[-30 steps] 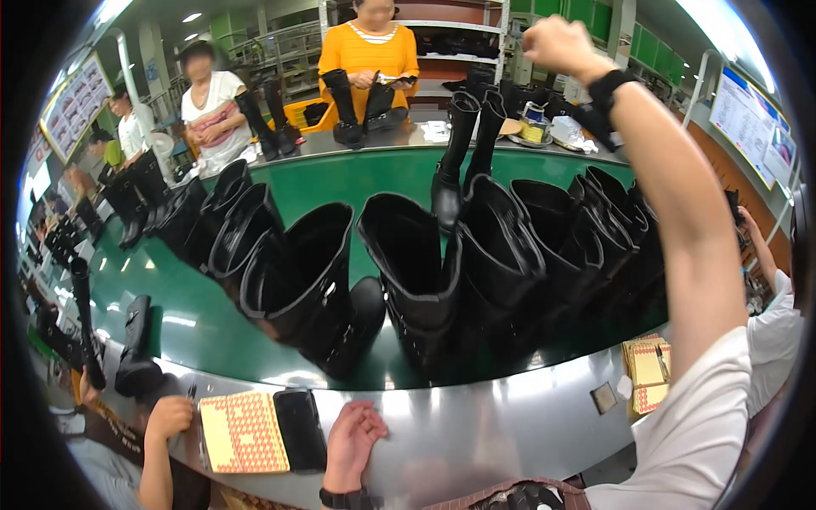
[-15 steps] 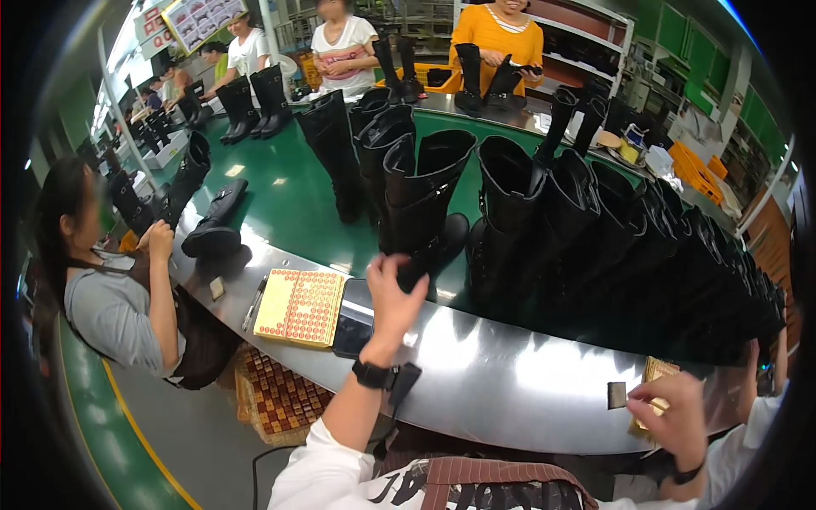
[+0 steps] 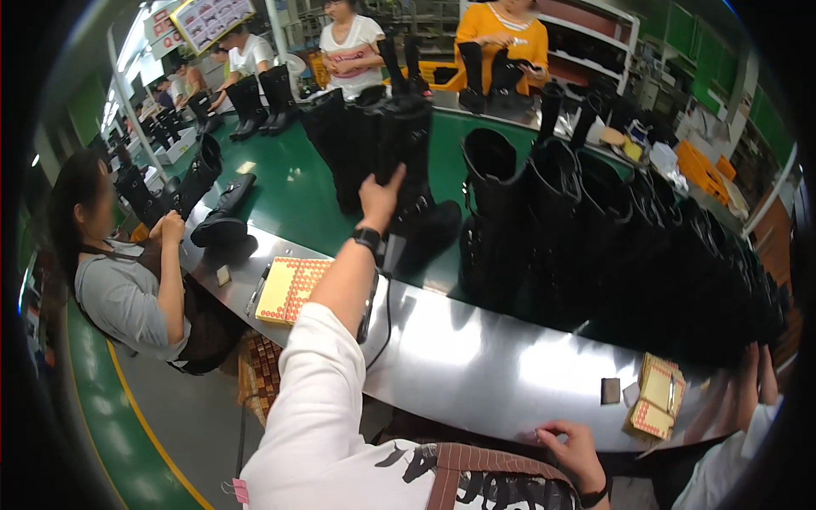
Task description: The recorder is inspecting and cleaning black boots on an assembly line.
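Currently noted, largest first. Green conveyor belt (image 3: 297, 200) w/ steel front edge (image 3: 476, 357) carries everything; runs from far left corner round to right side. Dense row of tall black boots (image 3: 595, 246) fills belt's middle and right, shafts upright, packed touching. Separate cluster of tall boots stands toward belt's left-centre; front one, black boot (image 3: 416, 195), is item in hand, upright, toe pointing toward steel edge.

Left hand (image 3: 380, 197) raised over belt, fingers spread narrow and laid against boot's shaft on its left side; full wrap not visible, so grip firmness can't be told. Dark watch (image 3: 367, 239) on that wrist. Right hand (image 3: 571, 448) low at near edge of steel, fingers curled loosely, touching edge, holding nothing visible.

Judgement on doing step well: take shaft w/ whole hand, not fingertips — tall soft shaft likely to fold or tip. Keep sole flat on belt, avoid knocking neighbours behind. Right hand better brought up to steady foot.

Smaller items: orange-dotted sheet (image 3: 291, 289) on steel edge left of left arm; small booklet (image 3: 659, 395) and dark tag (image 3: 610, 390) near right end. Seated co-worker (image 3: 127, 280) at left edge handles another boot; not own hands.
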{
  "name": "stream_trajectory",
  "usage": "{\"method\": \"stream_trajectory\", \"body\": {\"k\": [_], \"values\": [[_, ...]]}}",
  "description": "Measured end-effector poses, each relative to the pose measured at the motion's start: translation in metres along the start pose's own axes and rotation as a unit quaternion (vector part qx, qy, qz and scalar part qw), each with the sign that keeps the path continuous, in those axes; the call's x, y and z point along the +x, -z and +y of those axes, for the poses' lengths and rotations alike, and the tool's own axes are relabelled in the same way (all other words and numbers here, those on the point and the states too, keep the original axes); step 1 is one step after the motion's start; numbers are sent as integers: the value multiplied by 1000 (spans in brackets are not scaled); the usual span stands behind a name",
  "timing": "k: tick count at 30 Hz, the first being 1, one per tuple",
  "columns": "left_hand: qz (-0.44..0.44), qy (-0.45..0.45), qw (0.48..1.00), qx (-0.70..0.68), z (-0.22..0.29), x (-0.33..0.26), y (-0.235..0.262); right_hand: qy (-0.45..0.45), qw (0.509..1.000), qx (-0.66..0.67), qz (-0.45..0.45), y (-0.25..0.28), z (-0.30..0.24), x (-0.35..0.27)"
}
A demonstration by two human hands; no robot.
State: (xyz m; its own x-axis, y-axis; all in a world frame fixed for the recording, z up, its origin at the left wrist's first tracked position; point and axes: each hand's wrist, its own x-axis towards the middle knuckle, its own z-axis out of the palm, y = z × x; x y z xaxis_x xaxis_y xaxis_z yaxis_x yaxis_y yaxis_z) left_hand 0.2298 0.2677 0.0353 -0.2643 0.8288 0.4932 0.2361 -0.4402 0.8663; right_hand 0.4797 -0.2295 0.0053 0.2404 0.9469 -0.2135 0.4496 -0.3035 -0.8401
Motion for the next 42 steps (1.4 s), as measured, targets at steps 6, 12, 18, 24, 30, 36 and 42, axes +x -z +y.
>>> {"method": "stream_trajectory", "body": {"k": [6,12,18,24,30,36,42], "values": [[110,-92,981,128,82,-11,24,66,997,-47,-15,-7,-1,-10],[81,-42,985,-144,184,-110,108,267,963,-31,-24,-25,-23,23],[90,-96,989,-71,223,-270,103,479,875,56,53,-42,-77,49],[-293,270,899,-182,187,-290,96,311,939,-111,98,-47,-34,36],[-468,115,873,-73,147,-295,111,264,942,-80,192,-61,-38,40],[-423,94,893,-122,119,-284,110,269,946,36,177,-51,-41,37],[-294,123,945,-78,105,-300,97,318,908,79,262,-50,-26,50]]}}
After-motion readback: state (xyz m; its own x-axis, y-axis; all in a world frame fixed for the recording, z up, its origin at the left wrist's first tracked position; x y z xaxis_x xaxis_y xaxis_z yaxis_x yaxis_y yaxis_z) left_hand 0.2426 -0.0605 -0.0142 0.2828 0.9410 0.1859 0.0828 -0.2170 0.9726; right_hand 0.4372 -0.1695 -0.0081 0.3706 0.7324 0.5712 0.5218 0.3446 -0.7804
